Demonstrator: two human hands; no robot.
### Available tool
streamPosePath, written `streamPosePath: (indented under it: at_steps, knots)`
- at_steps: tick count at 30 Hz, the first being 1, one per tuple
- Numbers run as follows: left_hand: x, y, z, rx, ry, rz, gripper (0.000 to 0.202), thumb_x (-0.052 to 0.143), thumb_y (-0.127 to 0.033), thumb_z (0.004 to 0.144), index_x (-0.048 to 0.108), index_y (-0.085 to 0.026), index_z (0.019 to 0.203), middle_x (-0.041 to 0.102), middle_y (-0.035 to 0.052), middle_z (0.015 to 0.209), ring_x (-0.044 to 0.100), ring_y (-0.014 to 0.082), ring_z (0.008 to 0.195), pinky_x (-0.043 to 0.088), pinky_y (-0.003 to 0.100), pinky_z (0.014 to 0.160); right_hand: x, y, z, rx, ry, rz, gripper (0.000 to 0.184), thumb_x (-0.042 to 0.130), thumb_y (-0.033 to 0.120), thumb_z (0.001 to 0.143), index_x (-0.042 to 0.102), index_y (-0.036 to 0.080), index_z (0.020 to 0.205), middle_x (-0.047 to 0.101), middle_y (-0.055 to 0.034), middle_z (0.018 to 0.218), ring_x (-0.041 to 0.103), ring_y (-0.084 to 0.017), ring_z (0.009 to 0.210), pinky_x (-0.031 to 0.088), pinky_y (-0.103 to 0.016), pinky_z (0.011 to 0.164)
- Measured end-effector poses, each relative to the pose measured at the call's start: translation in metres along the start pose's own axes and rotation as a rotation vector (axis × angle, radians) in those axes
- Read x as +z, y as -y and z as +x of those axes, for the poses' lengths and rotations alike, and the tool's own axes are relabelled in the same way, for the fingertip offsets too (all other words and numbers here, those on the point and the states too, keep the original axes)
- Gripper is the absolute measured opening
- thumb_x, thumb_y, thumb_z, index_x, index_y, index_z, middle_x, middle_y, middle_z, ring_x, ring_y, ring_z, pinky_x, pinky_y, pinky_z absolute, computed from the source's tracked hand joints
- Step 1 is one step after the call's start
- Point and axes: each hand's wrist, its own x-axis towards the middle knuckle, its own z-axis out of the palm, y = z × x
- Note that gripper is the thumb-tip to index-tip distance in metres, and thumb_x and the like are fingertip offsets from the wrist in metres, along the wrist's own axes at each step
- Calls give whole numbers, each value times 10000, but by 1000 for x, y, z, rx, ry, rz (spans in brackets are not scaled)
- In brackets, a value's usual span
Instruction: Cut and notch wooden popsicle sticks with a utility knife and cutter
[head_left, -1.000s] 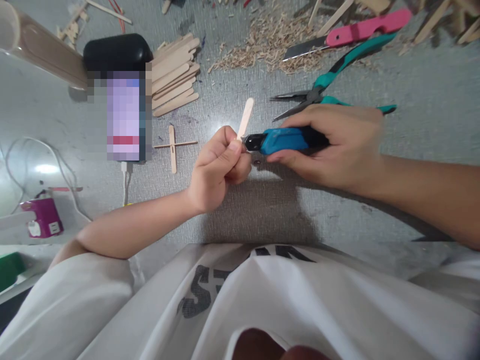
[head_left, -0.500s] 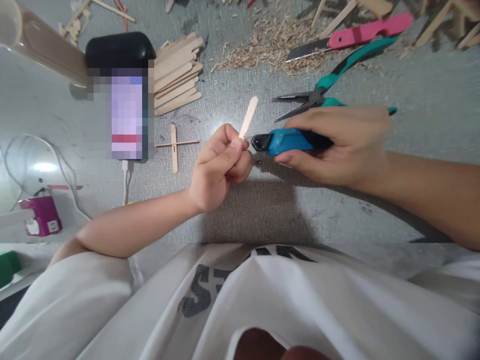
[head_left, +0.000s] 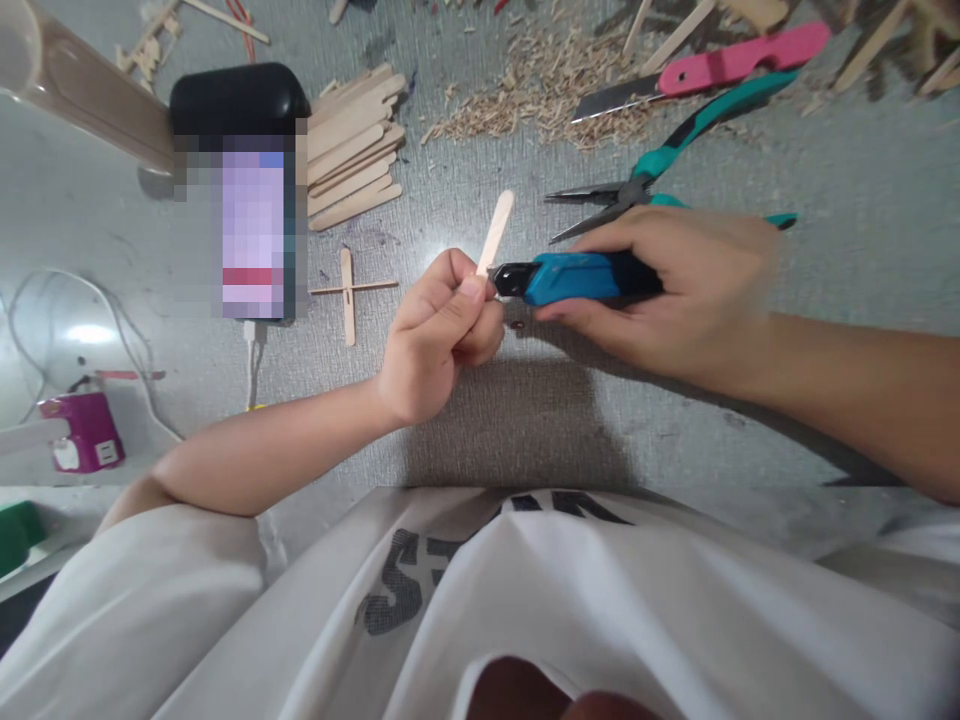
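Note:
Pinched between the thumb and curled fingers of my left hand (head_left: 442, 335) is a wooden craft stick (head_left: 496, 230), its rounded end pointing up and away. My right hand (head_left: 682, 285) is closed around a blue and black utility knife (head_left: 574, 278). The knife's black tip meets the edge of the stick just above my left thumb; the blade itself is mostly hidden there. To the left of my left hand lies a small cross of two craft sticks (head_left: 348, 310). Green-handled needle-nose pliers (head_left: 634, 190) lie open beyond my right hand, which partly covers them.
A stack of craft sticks (head_left: 356, 160) lies beside a blurred phone (head_left: 253, 225) and a black case (head_left: 238, 103). Wood shavings (head_left: 555, 85) and a pink-handled saw blade (head_left: 742, 62) lie at the back. A tall cup (head_left: 97, 85) and purple plug adapter (head_left: 82, 430) are at left.
My right hand has moved slightly left, bringing the knife tip from just beside the craft stick up against it. My left hand has stayed nearly still.

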Motion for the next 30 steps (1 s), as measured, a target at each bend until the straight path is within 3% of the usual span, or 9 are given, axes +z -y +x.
streamPosePath:
  at_steps: [3,9,16,19,24,30]
  knots:
    - [0,0,0,10,4,-3,323,737,-423,1148,495,-261,1007,304,-145,580,234,64,454,296,218,543,-3,0,-1,40,69,-63,528,654,809,1110,817,318,1220,874,-37,1038,844,-273,898,648,-439,791]
    - [-2,-1,1,18,8,47,312,707,-405,1156,505,-254,973,308,-126,598,264,73,467,299,219,540,1,-10,2,-144,-92,-100,575,699,820,1079,798,254,1103,777,-24,811,721,-213,667,500,-387,606]
    - [-1,0,2,13,-3,57,358,733,-446,1144,496,-259,954,279,-136,582,212,72,458,245,238,524,1,-7,3,-56,9,42,577,640,826,1105,823,279,1108,863,-28,909,816,-239,768,610,-401,686]
    - [-2,1,2,54,45,46,390,771,-479,1122,497,-260,954,281,-140,576,212,68,456,260,234,527,0,-7,3,-36,39,65,551,593,790,1142,817,288,1116,854,-38,914,817,-245,794,605,-406,715]
    - [-7,4,5,107,123,99,442,796,-548,1093,486,-262,958,277,-144,584,231,68,460,279,225,524,-3,-7,6,-59,72,130,482,672,756,1123,804,294,1087,813,-8,863,751,-214,712,564,-376,670]
    - [-11,6,6,105,121,157,433,748,-593,1110,494,-264,990,288,-140,593,244,76,458,318,225,525,-8,-6,11,-58,109,184,469,652,730,1145,799,292,1058,744,-5,785,697,-206,666,505,-367,629]
